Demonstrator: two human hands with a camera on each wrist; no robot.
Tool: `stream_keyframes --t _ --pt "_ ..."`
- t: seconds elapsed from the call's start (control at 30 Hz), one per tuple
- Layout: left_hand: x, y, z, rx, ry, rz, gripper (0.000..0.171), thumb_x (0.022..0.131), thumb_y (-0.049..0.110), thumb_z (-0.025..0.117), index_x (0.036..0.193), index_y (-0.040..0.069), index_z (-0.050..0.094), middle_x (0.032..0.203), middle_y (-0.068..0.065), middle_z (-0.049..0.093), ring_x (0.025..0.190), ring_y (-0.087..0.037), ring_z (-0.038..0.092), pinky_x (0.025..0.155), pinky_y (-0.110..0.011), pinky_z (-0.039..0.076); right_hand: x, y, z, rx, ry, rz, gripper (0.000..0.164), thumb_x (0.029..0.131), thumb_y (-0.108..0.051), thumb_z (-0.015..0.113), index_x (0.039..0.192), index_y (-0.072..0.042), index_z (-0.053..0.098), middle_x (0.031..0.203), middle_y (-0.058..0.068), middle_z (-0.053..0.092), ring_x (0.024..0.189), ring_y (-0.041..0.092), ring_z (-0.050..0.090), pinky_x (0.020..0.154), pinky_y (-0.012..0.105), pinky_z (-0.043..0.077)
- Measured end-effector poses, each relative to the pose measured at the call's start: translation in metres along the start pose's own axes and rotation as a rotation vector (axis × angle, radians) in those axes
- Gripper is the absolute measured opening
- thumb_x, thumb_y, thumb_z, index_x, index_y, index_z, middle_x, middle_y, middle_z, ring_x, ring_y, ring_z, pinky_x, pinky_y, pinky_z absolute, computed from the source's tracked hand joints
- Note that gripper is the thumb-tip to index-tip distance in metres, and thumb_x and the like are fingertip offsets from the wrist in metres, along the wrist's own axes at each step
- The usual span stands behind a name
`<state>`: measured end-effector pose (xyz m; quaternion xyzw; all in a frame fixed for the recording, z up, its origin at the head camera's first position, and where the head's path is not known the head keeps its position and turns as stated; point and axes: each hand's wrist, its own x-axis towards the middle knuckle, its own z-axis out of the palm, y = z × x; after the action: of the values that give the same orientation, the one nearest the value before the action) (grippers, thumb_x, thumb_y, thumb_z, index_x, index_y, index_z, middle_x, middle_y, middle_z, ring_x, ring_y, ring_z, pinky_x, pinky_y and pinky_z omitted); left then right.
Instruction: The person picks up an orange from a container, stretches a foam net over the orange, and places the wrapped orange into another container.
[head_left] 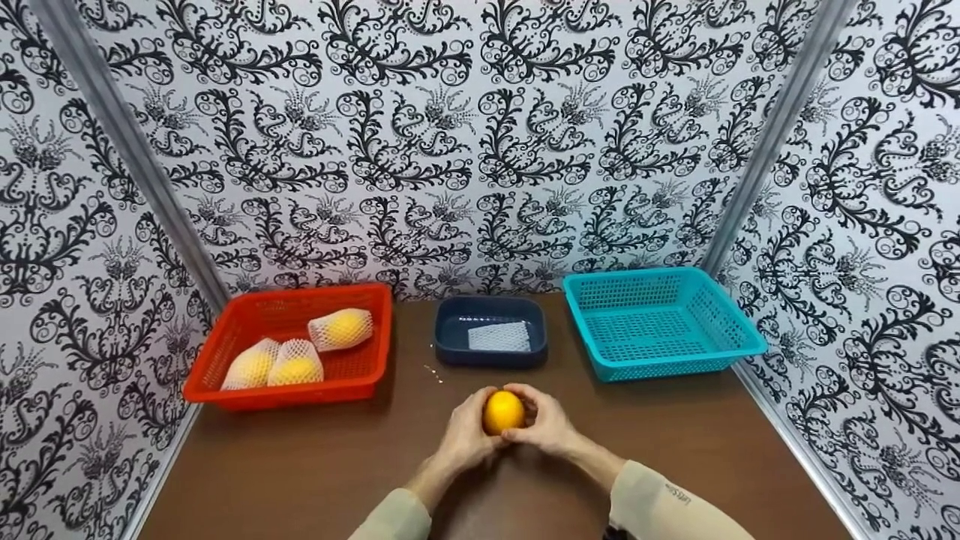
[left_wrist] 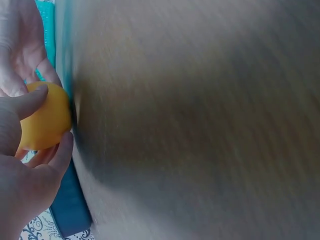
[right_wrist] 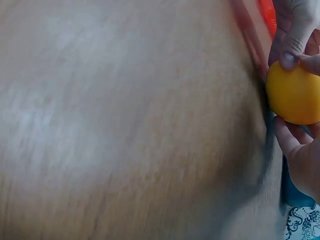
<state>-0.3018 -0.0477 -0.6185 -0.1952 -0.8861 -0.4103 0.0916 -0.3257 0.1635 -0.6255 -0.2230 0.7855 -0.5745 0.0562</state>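
Note:
A round, yellow-orange orange (head_left: 504,412) is held just above the table between both hands, near the middle of the head view. My left hand (head_left: 466,433) grips its left side, with the thumb and fingers curved round it. From the opposite side my right hand (head_left: 553,426) holds it too, thumb at the near side and fingers at the far side. In the left wrist view the bare skin of the orange (left_wrist: 47,117) shows between thumb and fingers. The right wrist view shows the orange (right_wrist: 295,95) partly cut off by the frame's edge.
At the left stands a red basket (head_left: 381,349) with three yellow fruits in white foam nets (head_left: 341,330). A dark blue tray (head_left: 491,358) behind the hands holds a white foam net (head_left: 499,337). A turquoise basket (head_left: 652,334) is at the right. Patterned walls (head_left: 480,150) enclose the brown table (head_left: 300,465).

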Motion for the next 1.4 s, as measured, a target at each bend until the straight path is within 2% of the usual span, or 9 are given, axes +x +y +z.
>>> stream_keyframes --t 0.2,0.4,0.57,0.73,0.87,1.13,1.33,1.37,1.4 --pt "-0.001 -0.001 0.004 -0.008 -0.029 -0.009 0.079 0.079 0.015 0.098 0.148 0.002 0.061 0.135 -0.018 0.075 0.119 -0.037 0.075 0.11 -0.057 0.061 -0.002 -0.001 -0.003 -0.081 0.019 -0.023 0.084 0.082 -0.012 0.097 0.156 0.001 0.058 0.152 0.023 0.069 0.132 0.041 0.071 0.112 0.021 0.054" --pt "0.002 -0.001 0.001 -0.007 -0.051 0.016 0.078 0.077 0.002 0.091 0.148 -0.002 0.06 0.137 -0.02 0.074 0.122 -0.04 0.074 0.11 -0.059 0.06 -0.006 0.001 -0.006 -0.133 0.039 -0.048 0.085 0.08 -0.017 0.099 0.154 -0.002 0.061 0.148 0.019 0.073 0.127 0.038 0.074 0.111 0.029 0.058" --pt "0.016 0.0 -0.012 0.005 -0.082 0.028 0.074 0.076 -0.004 0.081 0.147 -0.001 0.062 0.136 -0.021 0.074 0.121 -0.038 0.074 0.108 -0.058 0.061 -0.005 0.003 -0.009 -0.16 0.059 -0.038 0.086 0.081 -0.02 0.1 0.154 0.0 0.06 0.146 0.016 0.074 0.124 0.033 0.074 0.109 0.031 0.058" --pt "0.04 0.007 -0.027 0.073 -0.068 0.048 0.058 0.086 0.0 0.077 0.142 0.001 0.066 0.13 -0.023 0.076 0.117 -0.04 0.075 0.104 -0.059 0.061 -0.002 0.003 -0.013 -0.203 0.077 -0.047 0.085 0.081 -0.024 0.1 0.153 0.002 0.061 0.145 0.017 0.074 0.123 0.032 0.074 0.108 0.029 0.057" --pt "0.066 0.015 -0.036 0.173 -0.039 0.059 0.046 0.091 0.009 0.079 0.136 0.001 0.071 0.125 -0.021 0.078 0.116 -0.042 0.074 0.103 -0.06 0.061 -0.001 0.002 -0.014 -0.256 0.086 -0.037 0.085 0.082 -0.027 0.1 0.152 0.003 0.062 0.146 0.017 0.074 0.123 0.033 0.074 0.109 0.031 0.058" --pt "0.117 0.021 -0.047 0.337 -0.049 -0.016 0.04 0.099 0.022 0.078 0.134 0.003 0.073 0.132 -0.023 0.077 0.122 -0.045 0.07 0.11 -0.058 0.059 0.001 -0.006 -0.004 -0.328 0.092 -0.014 0.083 0.08 -0.029 0.099 0.15 -0.001 0.064 0.146 0.017 0.074 0.123 0.033 0.073 0.111 0.044 0.06" --pt "0.146 0.006 -0.048 0.404 -0.059 -0.091 0.04 0.097 0.023 0.077 0.13 0.0 0.074 0.127 -0.025 0.078 0.122 -0.049 0.072 0.11 -0.059 0.059 -0.002 -0.013 0.006 -0.369 0.085 -0.037 0.079 0.079 -0.032 0.099 0.147 -0.004 0.068 0.142 0.013 0.076 0.121 0.03 0.073 0.108 0.039 0.06" --pt "0.151 -0.004 -0.044 0.399 -0.047 -0.1 0.04 0.096 0.025 0.076 0.128 0.0 0.074 0.124 -0.025 0.078 0.12 -0.05 0.072 0.109 -0.063 0.058 -0.002 -0.014 0.007 -0.378 0.085 -0.042 0.079 0.079 -0.033 0.099 0.146 -0.006 0.068 0.141 0.012 0.076 0.121 0.028 0.073 0.108 0.038 0.06" --pt "0.16 -0.022 -0.037 0.402 -0.048 -0.107 0.041 0.097 0.029 0.074 0.128 0.002 0.075 0.124 -0.023 0.078 0.12 -0.049 0.072 0.108 -0.062 0.059 -0.002 -0.015 0.008 -0.383 0.084 -0.046 0.078 0.079 -0.033 0.099 0.146 -0.006 0.068 0.14 0.011 0.077 0.121 0.027 0.073 0.108 0.037 0.06"
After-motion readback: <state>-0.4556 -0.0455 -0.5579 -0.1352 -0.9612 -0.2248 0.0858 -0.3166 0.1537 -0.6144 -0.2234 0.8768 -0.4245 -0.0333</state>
